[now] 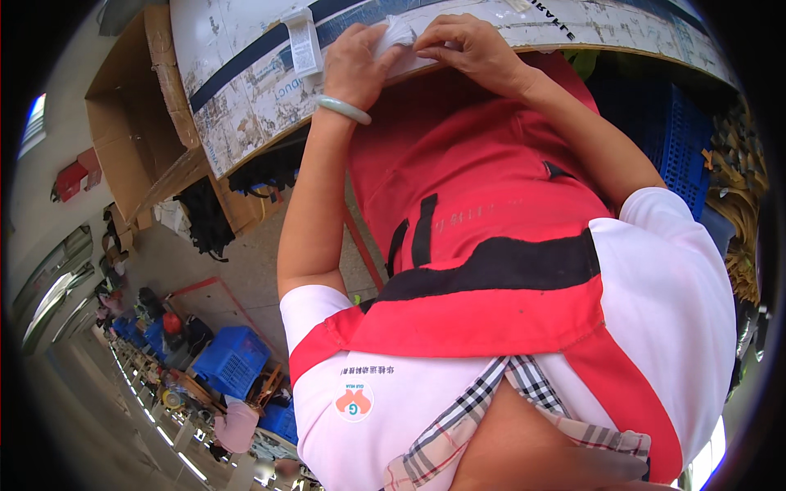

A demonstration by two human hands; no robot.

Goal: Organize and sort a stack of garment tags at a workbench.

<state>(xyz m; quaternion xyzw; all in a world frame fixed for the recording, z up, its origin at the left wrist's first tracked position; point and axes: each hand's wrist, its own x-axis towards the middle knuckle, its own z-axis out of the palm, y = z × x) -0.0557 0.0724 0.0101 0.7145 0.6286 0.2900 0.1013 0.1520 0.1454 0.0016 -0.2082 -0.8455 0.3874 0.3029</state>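
Observation:
My left hand [354,65], with a pale bangle [344,109] at the wrist, is closed round a small white bundle [398,31] at the table's near edge. The bundle looks thin and bunched; its exact kind cannot be made out. Just to the right, my right hand [468,51] has thumb and fingers pinched together beside the bundle. Whatever lies between those fingertips is too small to tell. A printed white label strip [304,47] hangs at the table edge, left of my left hand.
The worn white table [246,106] carries dark tape bands. An open cardboard box [131,123] stands at its left. Blue crates are at the lower left [232,360] and at the right [684,147]. A person in pink [236,425] is farther off. My red apron [483,188] hangs below the edge.

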